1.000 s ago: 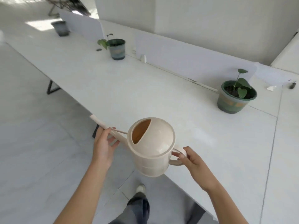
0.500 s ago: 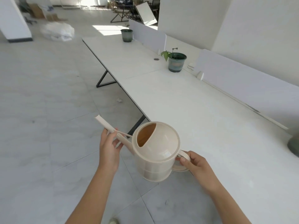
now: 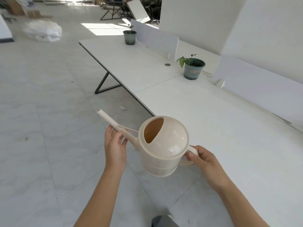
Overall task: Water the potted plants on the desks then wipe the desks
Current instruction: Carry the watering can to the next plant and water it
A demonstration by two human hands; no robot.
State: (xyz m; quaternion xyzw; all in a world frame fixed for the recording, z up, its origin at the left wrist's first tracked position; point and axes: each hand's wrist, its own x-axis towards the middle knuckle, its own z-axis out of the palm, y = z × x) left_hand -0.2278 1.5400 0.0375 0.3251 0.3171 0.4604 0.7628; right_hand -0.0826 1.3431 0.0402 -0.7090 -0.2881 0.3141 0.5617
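Note:
I carry a cream plastic watering can (image 3: 164, 148) above the floor, just off the near edge of the long white desk (image 3: 213, 122). My right hand (image 3: 203, 159) grips its loop handle. My left hand (image 3: 115, 145) holds the long spout from below, fingers curled round it. A green pot with a small leafy plant (image 3: 193, 68) stands on the desk ahead to the right. A second dark pot (image 3: 129, 37) with a thin sprout stands at the far end of the desk.
White divider panels (image 3: 157, 40) run along the desk's back edge. Black angled desk legs (image 3: 105, 84) stand over the tiled floor on the left. A white plastic bag (image 3: 43, 31) lies on the floor far left, with chairs and boards beyond.
My view has swung left along the desk. The nearest pot on the right has left the frame and the two farther pots now sit ahead. Both hands keep their hold on the can.

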